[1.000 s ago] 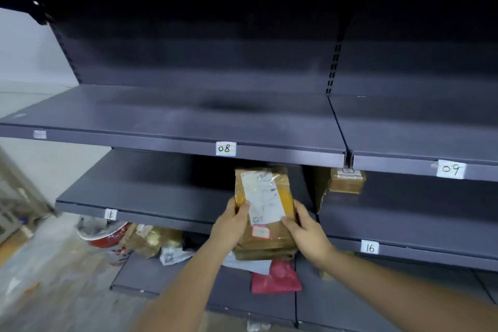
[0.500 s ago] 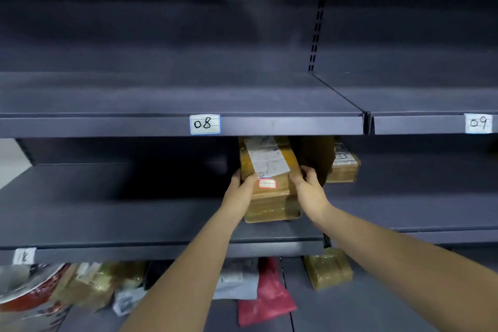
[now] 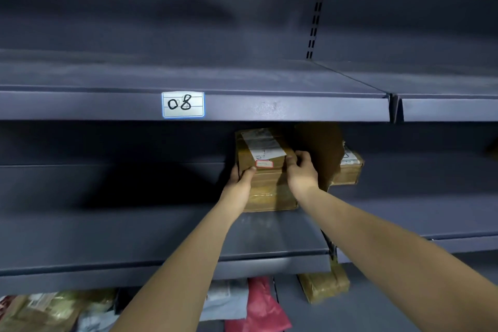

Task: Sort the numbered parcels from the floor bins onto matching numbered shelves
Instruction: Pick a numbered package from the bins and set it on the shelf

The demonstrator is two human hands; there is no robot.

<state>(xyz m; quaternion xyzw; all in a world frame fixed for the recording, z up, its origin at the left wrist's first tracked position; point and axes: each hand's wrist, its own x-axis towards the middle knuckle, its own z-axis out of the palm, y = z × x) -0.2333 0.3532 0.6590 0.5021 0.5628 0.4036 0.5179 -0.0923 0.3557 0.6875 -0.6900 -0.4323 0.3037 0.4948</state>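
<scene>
Head camera showed my left hand (image 3: 240, 179) and right hand (image 3: 301, 170) squeezing the brown taped cardboard parcel with a white label (image 3: 265, 170) from both sides. My fingers curled over its top edge. It sat on the dark grey metal shelf (image 3: 134, 229) under the white "08" tag (image 3: 183, 104).

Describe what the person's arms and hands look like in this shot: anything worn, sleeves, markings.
Both forearms are bare from the lower edge of the picture up to the wrists; no sleeve shows. The left hand and the right hand wear no gloves, and no watch, band or ring shows on the parts in view. No markings show on either arm. The upper arms lie outside the picture.
</scene>
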